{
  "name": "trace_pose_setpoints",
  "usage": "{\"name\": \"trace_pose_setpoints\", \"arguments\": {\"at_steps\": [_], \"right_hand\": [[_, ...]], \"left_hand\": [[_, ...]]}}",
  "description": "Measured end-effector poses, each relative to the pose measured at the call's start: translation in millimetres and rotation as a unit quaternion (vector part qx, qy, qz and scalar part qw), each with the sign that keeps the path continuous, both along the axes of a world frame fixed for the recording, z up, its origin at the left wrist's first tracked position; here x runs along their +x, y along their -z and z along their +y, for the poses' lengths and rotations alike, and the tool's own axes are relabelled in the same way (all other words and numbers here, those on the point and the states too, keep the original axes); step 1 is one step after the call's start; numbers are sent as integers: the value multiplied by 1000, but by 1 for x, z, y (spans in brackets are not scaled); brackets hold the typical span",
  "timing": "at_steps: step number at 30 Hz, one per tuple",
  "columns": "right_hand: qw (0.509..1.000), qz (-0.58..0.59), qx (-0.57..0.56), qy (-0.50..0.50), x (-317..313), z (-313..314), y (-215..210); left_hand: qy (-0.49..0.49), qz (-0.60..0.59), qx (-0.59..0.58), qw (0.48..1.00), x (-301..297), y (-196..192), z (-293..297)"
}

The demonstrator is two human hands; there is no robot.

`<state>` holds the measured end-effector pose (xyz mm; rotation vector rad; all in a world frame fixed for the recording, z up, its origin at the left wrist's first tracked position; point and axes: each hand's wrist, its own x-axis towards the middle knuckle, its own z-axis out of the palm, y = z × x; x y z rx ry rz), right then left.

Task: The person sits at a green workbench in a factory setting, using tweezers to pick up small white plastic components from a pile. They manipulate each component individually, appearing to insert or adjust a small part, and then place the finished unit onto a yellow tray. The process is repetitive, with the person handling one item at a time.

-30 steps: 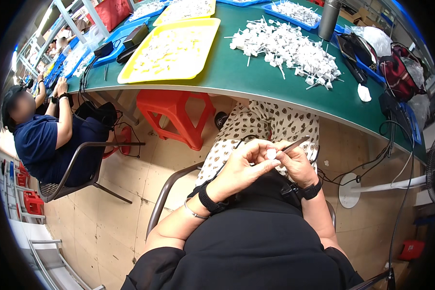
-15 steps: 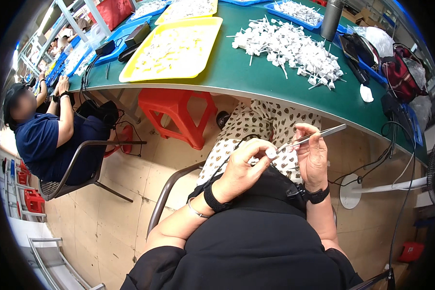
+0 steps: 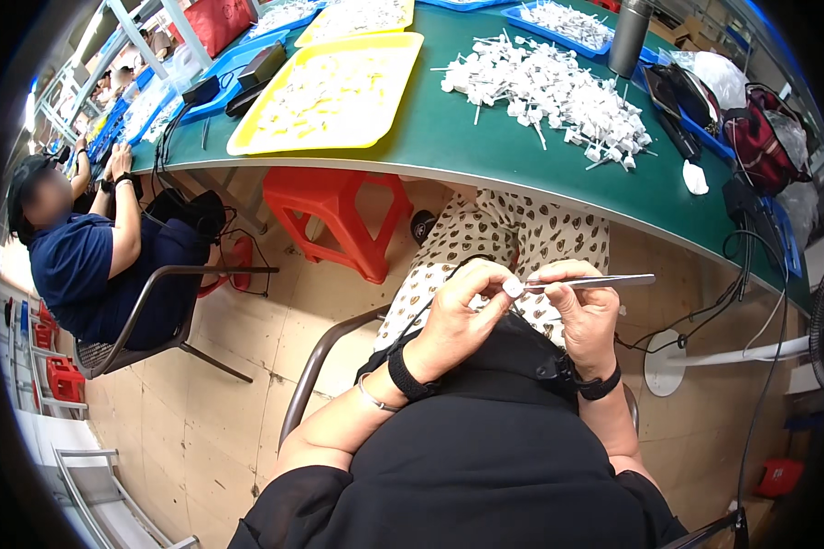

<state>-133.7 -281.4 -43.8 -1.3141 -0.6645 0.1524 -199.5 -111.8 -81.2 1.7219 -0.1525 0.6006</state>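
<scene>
Over my lap, my left hand (image 3: 467,316) pinches a small round white piece (image 3: 513,288) between thumb and fingertips. My right hand (image 3: 581,311) is closed on metal tweezers (image 3: 604,281), held nearly level with the back end pointing right. The tweezers' tips meet the white piece or lie right beside it; the contact is too small to make out. On the green table (image 3: 449,137) ahead lies a loose heap of small white parts with thin stems (image 3: 549,91). To its left stands a yellow tray (image 3: 389,128) holding small white and yellowish pieces.
A grey cylindrical bottle (image 3: 630,38) stands behind the heap, near a blue tray (image 3: 568,23) of white parts. A red stool (image 3: 325,206) is under the table. At left a co-worker (image 3: 92,238) sits working. A white fan stand (image 3: 665,361) and cables are at right.
My right hand has turned and lowered slightly, bringing the tweezers from a slant to nearly level, tips at the white piece. My left hand has stayed nearly still.
</scene>
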Motion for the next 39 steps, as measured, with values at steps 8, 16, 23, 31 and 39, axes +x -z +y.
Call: {"name": "trace_pose_setpoints", "arguments": {"at_steps": [8, 16, 23, 31, 39], "right_hand": [[981, -167, -74, 64, 1, 6, 3], [942, -310, -97, 87, -1, 10, -2], [908, -403, -93, 58, 6, 11, -6], [949, -286, -96, 91, 1, 11, -1], [961, -245, -97, 83, 1, 9, 3]], "left_hand": [[-3, -8, 3, 1000, 1, 3, 0], [-16, -8, 35, 999, -2, -6, 2], [13, 11, -6, 1000, 0, 6, 3], [6, -4, 11, 1000, 1, 1, 2], [18, -7, 34, 999, 1, 1, 4]]}}
